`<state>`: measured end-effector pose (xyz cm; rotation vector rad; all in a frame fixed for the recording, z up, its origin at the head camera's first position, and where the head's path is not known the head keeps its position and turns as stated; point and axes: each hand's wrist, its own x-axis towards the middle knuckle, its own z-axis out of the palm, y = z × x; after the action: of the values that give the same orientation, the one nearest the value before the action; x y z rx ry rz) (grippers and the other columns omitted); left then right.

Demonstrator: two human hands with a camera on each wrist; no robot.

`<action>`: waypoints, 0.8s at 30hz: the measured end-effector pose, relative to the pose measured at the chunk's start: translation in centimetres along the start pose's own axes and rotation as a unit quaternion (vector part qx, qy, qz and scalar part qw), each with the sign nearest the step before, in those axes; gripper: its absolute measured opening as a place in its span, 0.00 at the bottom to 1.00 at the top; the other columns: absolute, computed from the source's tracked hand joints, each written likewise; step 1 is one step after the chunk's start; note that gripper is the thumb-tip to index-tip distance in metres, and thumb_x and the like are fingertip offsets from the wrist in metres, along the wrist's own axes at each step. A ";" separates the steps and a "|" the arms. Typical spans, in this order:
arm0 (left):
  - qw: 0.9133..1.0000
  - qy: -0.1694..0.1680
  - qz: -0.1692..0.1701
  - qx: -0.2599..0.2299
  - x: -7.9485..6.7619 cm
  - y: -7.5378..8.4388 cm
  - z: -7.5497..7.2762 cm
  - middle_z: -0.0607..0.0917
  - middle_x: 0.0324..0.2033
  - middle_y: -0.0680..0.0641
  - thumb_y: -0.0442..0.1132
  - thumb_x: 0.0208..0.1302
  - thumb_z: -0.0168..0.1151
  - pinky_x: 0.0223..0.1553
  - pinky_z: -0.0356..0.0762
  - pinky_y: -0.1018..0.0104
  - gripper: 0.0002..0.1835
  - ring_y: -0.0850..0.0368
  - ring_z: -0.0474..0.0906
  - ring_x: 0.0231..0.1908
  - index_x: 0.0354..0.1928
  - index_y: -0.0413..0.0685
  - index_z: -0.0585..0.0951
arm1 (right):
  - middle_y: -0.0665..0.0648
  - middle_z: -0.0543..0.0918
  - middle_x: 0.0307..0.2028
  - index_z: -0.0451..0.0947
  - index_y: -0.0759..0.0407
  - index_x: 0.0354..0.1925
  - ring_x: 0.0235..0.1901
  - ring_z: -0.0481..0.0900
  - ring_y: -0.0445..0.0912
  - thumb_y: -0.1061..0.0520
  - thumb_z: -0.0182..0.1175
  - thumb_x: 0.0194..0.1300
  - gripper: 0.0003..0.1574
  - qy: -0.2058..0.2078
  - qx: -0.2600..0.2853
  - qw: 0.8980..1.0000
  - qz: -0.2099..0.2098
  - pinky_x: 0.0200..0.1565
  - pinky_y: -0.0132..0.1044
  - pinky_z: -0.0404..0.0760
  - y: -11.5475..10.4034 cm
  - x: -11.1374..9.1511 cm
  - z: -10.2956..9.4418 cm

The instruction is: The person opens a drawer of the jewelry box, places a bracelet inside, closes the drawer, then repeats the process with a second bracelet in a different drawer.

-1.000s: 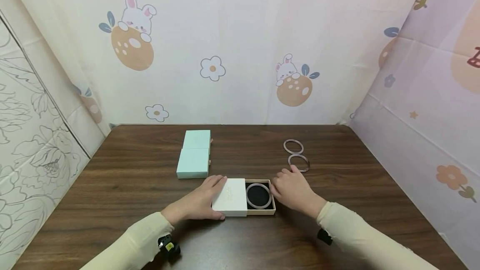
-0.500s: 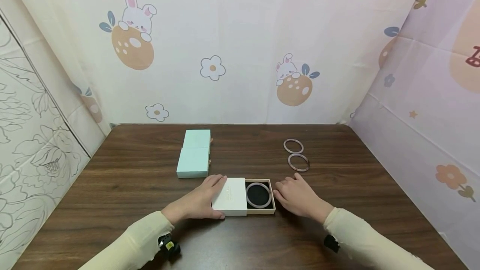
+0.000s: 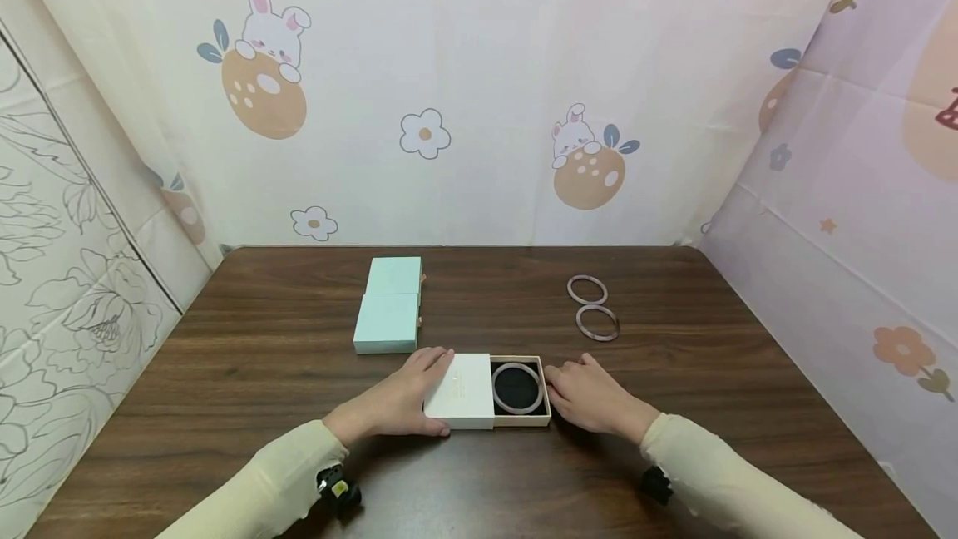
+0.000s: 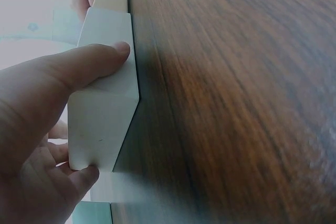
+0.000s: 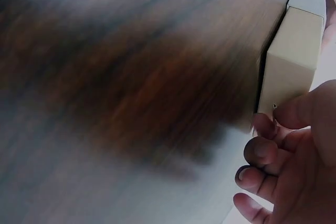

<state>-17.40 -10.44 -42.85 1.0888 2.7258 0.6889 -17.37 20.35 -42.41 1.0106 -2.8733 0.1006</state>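
A white slide-out gift box (image 3: pixel 461 393) lies on the table with its cream inner drawer (image 3: pixel 521 421) pulled partly out to the right. On the drawer's black padding rests a pale bangle (image 3: pixel 497 398). My left hand (image 3: pixel 400 402) grips the white sleeve from its left end; in the left wrist view the thumb (image 4: pixel 100 61) lies along the near side. At the drawer's right end is my right hand (image 3: pixel 591 393), fingers curled. The right wrist view has its thumb (image 5: pixel 299 111) and index finger pinched together at the end face, beside a small dark spot.
Two more bangles, an upper one (image 3: pixel 570 289) and a lower one (image 3: pixel 579 324), lie on the table (image 3: pixel 711 339) behind my right hand. Two pale mint boxes (image 3: pixel 387 323) sit end to end at back left, small tabs on their right sides. Printed curtains (image 3: pixel 479 215) hang behind.
My right hand has drawn back slightly from the drawer's end, away from the bangles, then come in against it again. The left hand and box have stayed put.
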 end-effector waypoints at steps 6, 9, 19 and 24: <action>1.000 0.003 0.003 -0.002 0.1 0.0 0.1 0.60 0.66 0.35 0.50 0.49 0.74 0.60 0.63 0.52 0.54 0.44 0.54 0.66 0.70 0.30 0.55 | 0.43 0.66 0.16 0.68 0.50 0.25 0.24 0.75 0.43 0.58 0.52 0.66 0.12 -0.017 0.026 0.999 0.015 0.34 0.41 0.62 -0.1 0.1 -0.1; 1.000 0.005 0.003 -0.002 0.1 -0.1 0.2 0.60 0.66 0.35 0.50 0.49 0.74 0.61 0.63 0.52 0.54 0.44 0.54 0.66 0.70 0.30 0.55 | 0.43 0.65 0.16 0.68 0.50 0.24 0.24 0.74 0.42 0.58 0.52 0.67 0.12 -0.026 0.036 0.999 0.023 0.35 0.41 0.62 -0.1 0.2 -0.1; 1.000 -0.001 -0.005 0.001 0.1 0.0 0.2 0.59 0.67 0.36 0.52 0.50 0.73 0.61 0.63 0.52 0.54 0.46 0.53 0.67 0.71 0.31 0.55 | 0.42 0.65 0.16 0.68 0.49 0.24 0.25 0.74 0.42 0.57 0.52 0.67 0.13 -0.021 0.037 0.999 0.019 0.35 0.41 0.62 -0.4 0.3 -0.3; 1.000 0.005 0.005 0.001 0.1 0.0 0.1 0.60 0.66 0.35 0.50 0.49 0.74 0.60 0.63 0.52 0.54 0.44 0.54 0.66 0.70 0.29 0.56 | 0.43 0.66 0.16 0.68 0.49 0.24 0.24 0.74 0.42 0.57 0.52 0.67 0.13 -0.015 0.040 0.999 0.012 0.33 0.41 0.61 -0.8 0.6 -0.4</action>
<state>-17.41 -10.33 -42.94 1.1023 2.7325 0.6937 -17.29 19.42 -41.96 1.0003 -2.9301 0.2040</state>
